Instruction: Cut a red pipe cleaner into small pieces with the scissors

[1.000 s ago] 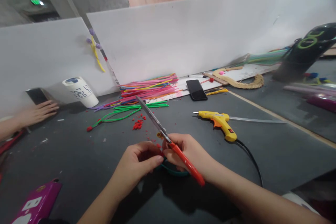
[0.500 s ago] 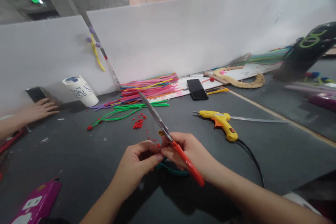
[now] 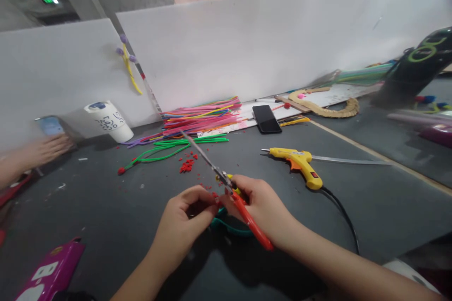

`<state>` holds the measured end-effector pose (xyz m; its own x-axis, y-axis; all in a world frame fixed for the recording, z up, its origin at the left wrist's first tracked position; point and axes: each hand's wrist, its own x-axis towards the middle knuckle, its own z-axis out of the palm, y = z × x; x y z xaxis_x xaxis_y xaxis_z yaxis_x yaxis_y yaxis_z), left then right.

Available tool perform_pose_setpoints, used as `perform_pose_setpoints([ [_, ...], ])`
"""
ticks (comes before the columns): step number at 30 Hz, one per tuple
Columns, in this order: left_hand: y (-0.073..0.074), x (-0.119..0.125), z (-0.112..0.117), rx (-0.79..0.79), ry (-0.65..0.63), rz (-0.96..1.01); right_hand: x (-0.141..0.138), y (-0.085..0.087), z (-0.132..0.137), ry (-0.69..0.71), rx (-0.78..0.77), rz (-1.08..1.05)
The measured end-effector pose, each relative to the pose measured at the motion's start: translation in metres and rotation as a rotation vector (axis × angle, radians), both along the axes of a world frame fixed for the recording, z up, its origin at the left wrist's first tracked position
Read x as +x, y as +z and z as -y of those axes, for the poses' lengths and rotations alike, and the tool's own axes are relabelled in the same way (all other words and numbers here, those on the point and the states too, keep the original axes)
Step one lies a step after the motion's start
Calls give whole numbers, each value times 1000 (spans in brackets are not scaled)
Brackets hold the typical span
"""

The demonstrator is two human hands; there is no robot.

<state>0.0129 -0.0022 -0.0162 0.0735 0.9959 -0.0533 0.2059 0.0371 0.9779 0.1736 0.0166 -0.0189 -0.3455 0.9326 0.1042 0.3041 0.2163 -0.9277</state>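
Observation:
My left hand [image 3: 187, 218] is closed in a pinch, with a small red piece [image 3: 216, 198] at its fingertips. Close by, my right hand [image 3: 263, 207] grips scissors [image 3: 247, 214] with red handles, their blades pointing up and left. Something yellow [image 3: 233, 179] shows beside the scissors' pivot; I cannot tell whether it belongs to them. Below both hands, a curved teal object [image 3: 235, 230] is partly hidden. Small red clippings [image 3: 187, 165] lie in a pile beyond my hands. Green pipe cleaners [image 3: 165, 150], one red-tipped, are spread behind the pile.
A yellow glue gun [image 3: 296, 162] with a black cord lies right. Behind are bundled pipe cleaners [image 3: 201, 120], a phone [image 3: 266, 119], a paper cup [image 3: 108, 121] and a white partition [image 3: 247, 47]. At left, another person's hand [image 3: 45, 153] is by a phone. A purple box [image 3: 52, 268] sits front left.
My right fingertips have drawn slightly away from my left, and the scissors' blades have tilted a little lower. The other person's phone screen now looks lit.

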Motion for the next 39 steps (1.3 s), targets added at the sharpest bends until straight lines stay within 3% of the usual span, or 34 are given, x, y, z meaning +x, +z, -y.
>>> perform_pose_setpoints([
  [4,-2,-7,-2,-54,120,207,2,2,0,-38,-5,-44],
  [8,1,-4,0,-63,85,267,1,6,5,-41,-5,-48],
  [14,1,3,2,-108,-8,173,-3,9,7,16,-29,-83],
  [20,-2,3,3,76,-54,-43,-4,1,6,23,-8,-39],
  [26,1,5,4,144,-53,-215,-4,-2,8,7,74,68],
  [32,-1,5,4,158,-23,-224,-3,-5,7,-20,136,154],
  [35,-2,1,2,140,19,-153,1,-4,5,-39,184,202],
  [39,0,-6,-1,71,150,172,5,1,6,-48,197,349],
])
